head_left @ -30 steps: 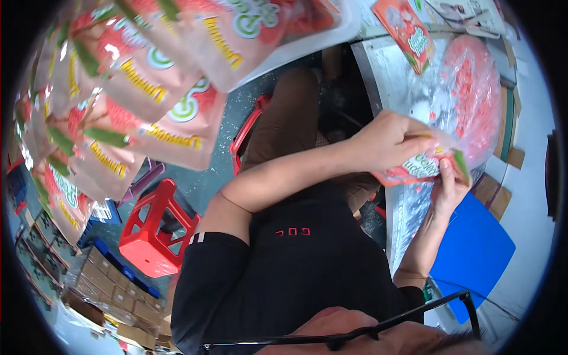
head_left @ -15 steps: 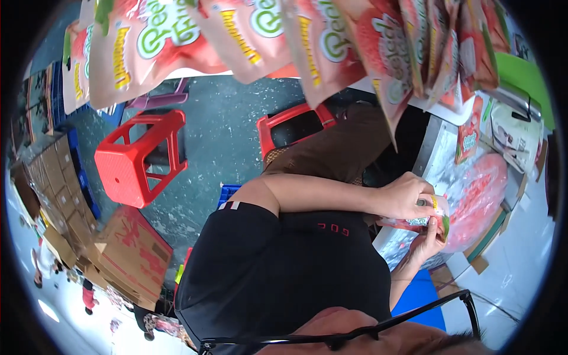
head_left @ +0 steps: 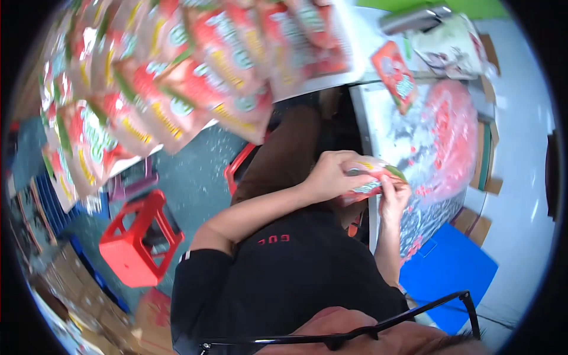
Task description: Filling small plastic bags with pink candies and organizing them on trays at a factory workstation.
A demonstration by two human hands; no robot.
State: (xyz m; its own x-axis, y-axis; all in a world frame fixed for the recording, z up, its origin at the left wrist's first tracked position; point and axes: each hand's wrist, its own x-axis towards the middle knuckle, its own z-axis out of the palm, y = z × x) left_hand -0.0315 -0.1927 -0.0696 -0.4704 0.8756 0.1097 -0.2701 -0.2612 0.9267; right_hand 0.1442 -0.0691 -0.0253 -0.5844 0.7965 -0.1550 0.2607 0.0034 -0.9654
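In front of my torso, a pink and red snack pouch (head_left: 368,186) with a green corner is held between both hands. My left hand (head_left: 332,176) grips its left side, thumb lying across the front. My right hand (head_left: 395,192) pinches the right end near the green corner. The pouch is tilted, and part of its front is hidden by my fingers. Just beyond my hands lies a metal-topped table (head_left: 387,127), with a large clear plastic bag of small pink pieces (head_left: 447,139) on it. Another red pouch (head_left: 395,77) lies flat at that table's far side.
Many filled pouches (head_left: 171,89) crowd a white surface (head_left: 349,71) at the far left. A red stool (head_left: 142,242) stands on the floor at left, near cardboard boxes (head_left: 77,284). To the right are a blue panel (head_left: 452,275), a white printed bag (head_left: 449,47) and a metallic cylinder (head_left: 414,19).
My view has turned, so the pouches, stool and table shift in the picture. Both hands still hold the same pouch, now showing more of its red front.
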